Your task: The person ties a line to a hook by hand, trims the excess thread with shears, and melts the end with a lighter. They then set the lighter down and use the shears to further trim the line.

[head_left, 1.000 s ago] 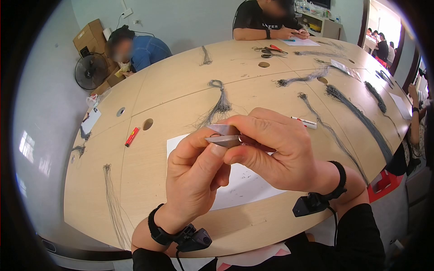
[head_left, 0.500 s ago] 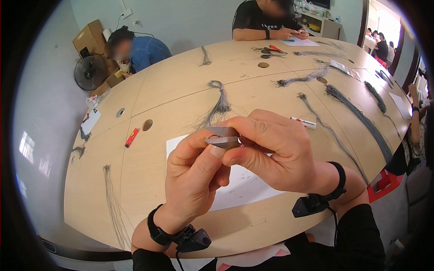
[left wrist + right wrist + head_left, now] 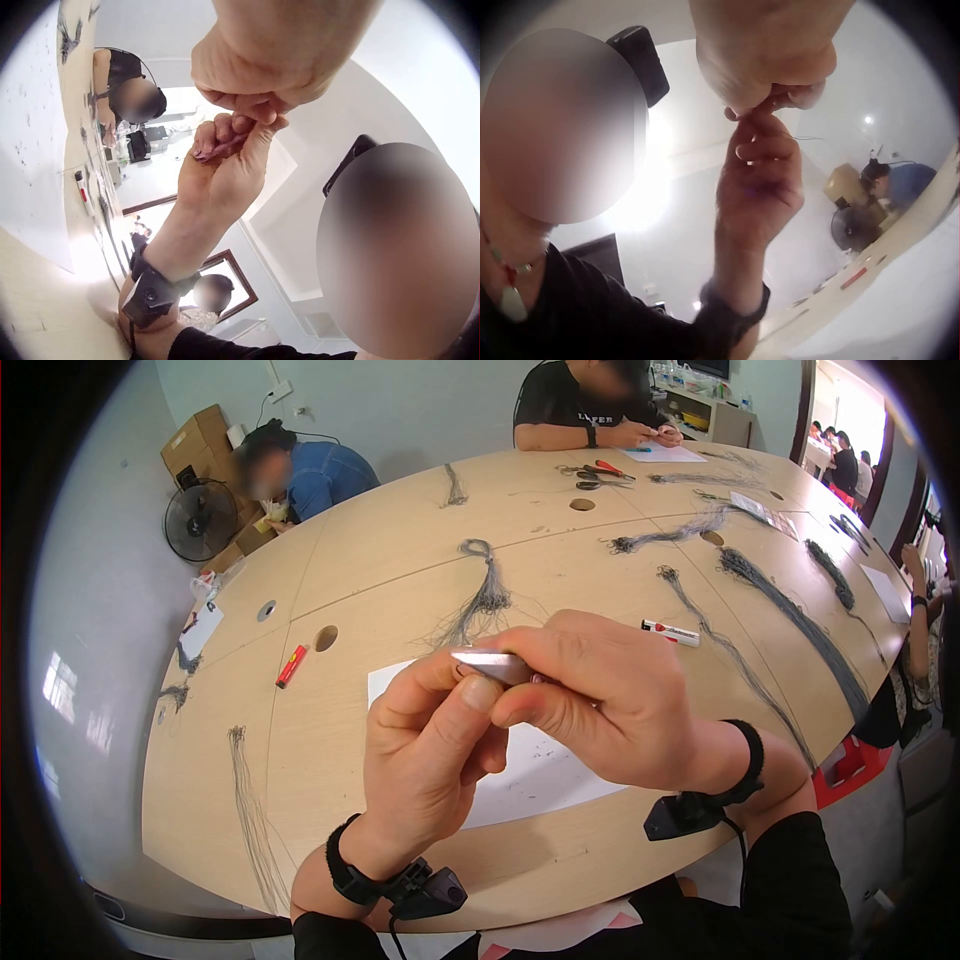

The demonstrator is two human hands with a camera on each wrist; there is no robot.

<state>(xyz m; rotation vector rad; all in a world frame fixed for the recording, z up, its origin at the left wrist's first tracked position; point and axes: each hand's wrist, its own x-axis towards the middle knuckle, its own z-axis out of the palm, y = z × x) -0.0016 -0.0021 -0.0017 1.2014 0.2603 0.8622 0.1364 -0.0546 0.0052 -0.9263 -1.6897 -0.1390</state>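
Observation:
My right hand (image 3: 600,700) grips a small metal tool (image 3: 490,665) with flat pointed blades, thumb and forefinger curled round its rear. The tool's tip points left, over the left thumb, and its blades lie together. My left hand (image 3: 425,745) pinches a small dark curved piece (image 3: 461,670), like a hook, right at that tip. In the right wrist view a thin line (image 3: 810,138) runs out beside the left hand (image 3: 757,180). Part of the tool's pinkish handle (image 3: 232,146) shows within the right hand in the left wrist view.
White paper (image 3: 540,790) with dark specks lies under my hands. Around it are a grey thread bundle (image 3: 490,595), a red lighter-like stick (image 3: 291,666), a marker (image 3: 670,633), and long strands (image 3: 245,800). Scissors (image 3: 600,484) lie farther back. Two people sit across the table.
The tool's two blades stood apart around the dark curved piece and have now come together, tip slightly raised. The right hand has shifted slightly; the left hand holds its place.

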